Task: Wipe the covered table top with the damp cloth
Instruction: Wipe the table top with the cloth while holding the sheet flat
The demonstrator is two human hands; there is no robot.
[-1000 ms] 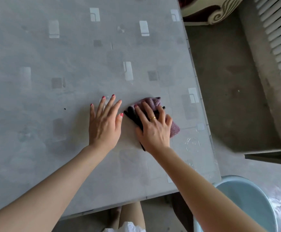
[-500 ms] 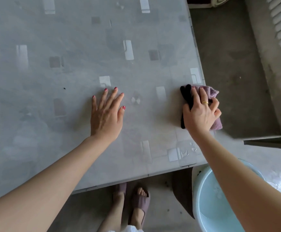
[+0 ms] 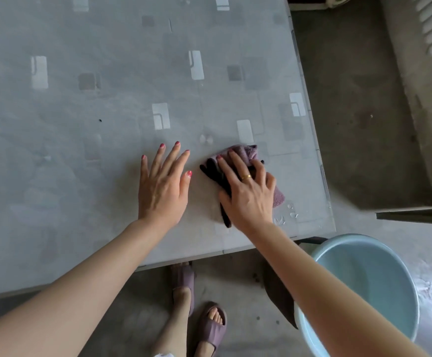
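Left hand (image 3: pixel 162 188) lies flat on the grey plastic-covered worktop with pale square pattern (image 3: pixel 81 155), palm down, fingers straight and slightly spread, red-painted nails showing; forearm runs back to the lower left corner of view

Right hand (image 3: pixel 247 191) presses down on the bunched mauve and black damp cloth (image 3: pixel 246 153), fingers extended over it and only lightly bent, gold ring on one finger; forearm crosses from the lower right

Cloth sits on the worktop near its near right corner, just beside the left hand's thumb but not touching it. Mauve part sticks out beyond the fingertips and past the little-finger side; black part shows on the thumb side and under the wrist. Middle of the cloth hidden beneath the palm

A few water drops (image 3: pixel 285 215) on the cover between cloth and corner

Pale blue round plastic basin (image 3: pixel 379 284) on the floor at right, partly behind the right forearm and cut by the frame's bottom edge; contents hard to make out

Feet in mauve slide sandals (image 3: pixel 211 328) below the worktop edge
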